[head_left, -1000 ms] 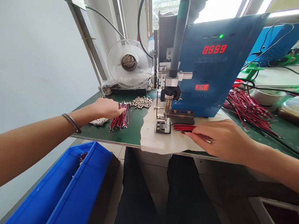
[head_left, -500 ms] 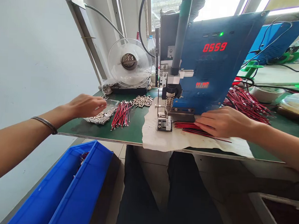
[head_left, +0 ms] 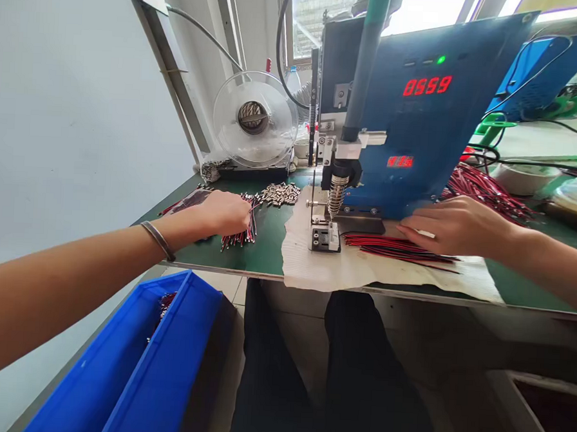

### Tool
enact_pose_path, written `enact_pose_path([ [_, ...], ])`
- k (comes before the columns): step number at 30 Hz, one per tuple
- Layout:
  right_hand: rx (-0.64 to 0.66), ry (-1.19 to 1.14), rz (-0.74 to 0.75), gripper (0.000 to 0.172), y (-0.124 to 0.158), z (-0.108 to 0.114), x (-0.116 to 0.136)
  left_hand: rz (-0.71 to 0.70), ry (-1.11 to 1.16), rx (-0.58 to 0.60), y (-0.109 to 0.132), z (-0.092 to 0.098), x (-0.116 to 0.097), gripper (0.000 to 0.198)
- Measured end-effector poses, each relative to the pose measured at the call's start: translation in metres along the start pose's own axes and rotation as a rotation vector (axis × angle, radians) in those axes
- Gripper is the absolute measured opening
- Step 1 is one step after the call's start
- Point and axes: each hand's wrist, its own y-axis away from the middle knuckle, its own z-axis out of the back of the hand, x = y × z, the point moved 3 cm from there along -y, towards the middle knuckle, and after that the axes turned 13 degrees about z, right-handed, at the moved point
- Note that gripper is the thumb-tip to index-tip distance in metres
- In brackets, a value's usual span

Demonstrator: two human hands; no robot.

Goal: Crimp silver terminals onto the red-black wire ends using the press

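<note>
My left hand (head_left: 225,214) reaches over a small bundle of red and black wires (head_left: 242,233) on the green bench mat (head_left: 262,253); its fingers curl down onto the bundle. My right hand (head_left: 455,225) rests with fingers bent on another row of red and black wires (head_left: 393,247) that lies on a white cloth (head_left: 324,269), just right of the small metal fixture (head_left: 324,239) under the blue machine's nozzle (head_left: 336,196). Whether either hand pinches a wire is hidden by the fingers.
The blue machine (head_left: 419,120) shows 0559 in red digits. A clear reel (head_left: 255,119) stands behind a heap of small metal parts (head_left: 277,193). A large pile of wires (head_left: 483,187) lies at the right. A blue bin (head_left: 130,369) sits below the bench edge, left of my knees.
My left hand has moved right from the tray of metal parts back onto the wire bundle. My right hand has shifted slightly right along the wires on the cloth.
</note>
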Motion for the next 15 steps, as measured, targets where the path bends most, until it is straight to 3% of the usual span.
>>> enact_pose_path([
  [4,0.08,-0.001,0.198,0.023,0.005,0.004,0.012,0.065,0.012,-0.005,0.002,0.0,0.012,0.05],
  [9,0.112,0.035,0.228,0.023,-0.001,0.007,0.02,0.192,0.017,-0.01,-0.001,-0.002,0.028,0.051],
  [12,0.06,0.001,0.192,0.027,-0.006,0.008,0.026,0.204,0.013,-0.005,-0.003,-0.005,0.027,0.048],
  [15,-0.015,-0.002,-0.015,0.041,-0.007,0.009,0.027,0.204,0.025,-0.012,-0.004,-0.006,0.025,0.048],
])
